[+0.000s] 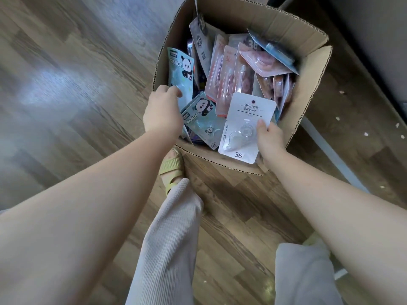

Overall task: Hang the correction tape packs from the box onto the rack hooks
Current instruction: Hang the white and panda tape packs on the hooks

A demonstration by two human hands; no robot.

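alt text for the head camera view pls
A person's right hand holds a white correction tape pack over an open cardboard box of packs on a wooden floor, while the left hand reaches in and touches an upright blue panda pack.

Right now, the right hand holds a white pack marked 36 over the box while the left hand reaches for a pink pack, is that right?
Not quite: in the head view the left hand reaches for a blue panda pack, not a pink one. The right hand does hold the white pack over the box.
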